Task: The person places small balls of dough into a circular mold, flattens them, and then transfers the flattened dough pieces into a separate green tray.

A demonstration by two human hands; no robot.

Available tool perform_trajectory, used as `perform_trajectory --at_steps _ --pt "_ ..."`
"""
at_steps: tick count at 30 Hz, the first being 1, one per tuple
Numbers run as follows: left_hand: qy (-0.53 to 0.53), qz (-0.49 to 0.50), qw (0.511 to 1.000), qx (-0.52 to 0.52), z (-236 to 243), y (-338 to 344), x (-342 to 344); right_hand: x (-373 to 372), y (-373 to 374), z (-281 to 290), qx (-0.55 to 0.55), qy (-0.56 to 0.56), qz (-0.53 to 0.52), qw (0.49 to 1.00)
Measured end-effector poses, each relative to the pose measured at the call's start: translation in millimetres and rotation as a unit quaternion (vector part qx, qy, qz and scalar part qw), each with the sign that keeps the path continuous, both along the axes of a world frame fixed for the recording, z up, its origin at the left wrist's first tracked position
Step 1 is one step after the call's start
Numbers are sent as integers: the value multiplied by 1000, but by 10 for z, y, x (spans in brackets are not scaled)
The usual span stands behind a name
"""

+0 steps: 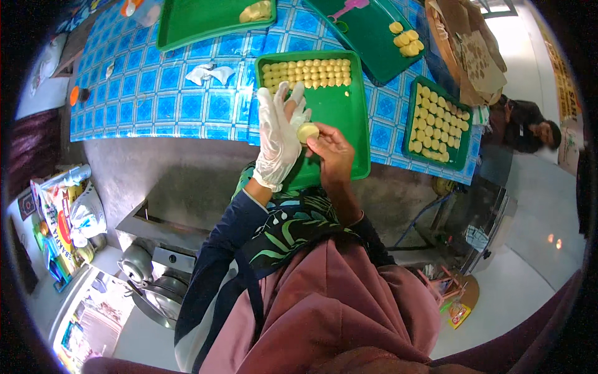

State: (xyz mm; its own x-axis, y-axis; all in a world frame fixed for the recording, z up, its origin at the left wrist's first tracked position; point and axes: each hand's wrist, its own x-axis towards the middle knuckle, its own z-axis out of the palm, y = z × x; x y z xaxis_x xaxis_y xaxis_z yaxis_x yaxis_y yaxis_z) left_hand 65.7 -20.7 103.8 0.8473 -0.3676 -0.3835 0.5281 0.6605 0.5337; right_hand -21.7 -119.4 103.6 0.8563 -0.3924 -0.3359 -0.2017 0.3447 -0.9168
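Observation:
My left hand (pixel 277 134), in a translucent glove, is raised over the middle green tray (pixel 346 143) with its fingers stretched out. My bare right hand (pixel 331 153) pinches a pale yellow dough disc (pixel 308 131) beside the gloved fingers; whether the disc touches them is hard to tell. Rows of small yellow dough pieces (pixel 311 67) fill the far part of this tray, partly behind my left hand.
On the checked tablecloth (pixel 162 106) are more green trays (pixel 355 37) with dough, a pink utensil (pixel 349 7) and crumpled white material (pixel 210 73). A person (pixel 529 128) is at the right. Metal pots (pixel 159 293) stand low at left.

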Motion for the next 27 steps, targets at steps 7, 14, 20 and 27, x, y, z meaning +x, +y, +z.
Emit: perform_trajectory --at_steps 7,14,20,27 --pt "-19 38 998 42 -72 -125 0 -89 -27 -85 108 -8 -48 993" --pt "-40 103 989 102 -203 -503 -72 -187 -369 -188 76 -17 9 997" --pt "-34 40 990 131 -167 -1127 -212 -343 -1101 -83 25 -25 43 998" --pt "-98 -3 972 214 16 -1825 -326 -575 -2208 -171 111 -28 -53 992"
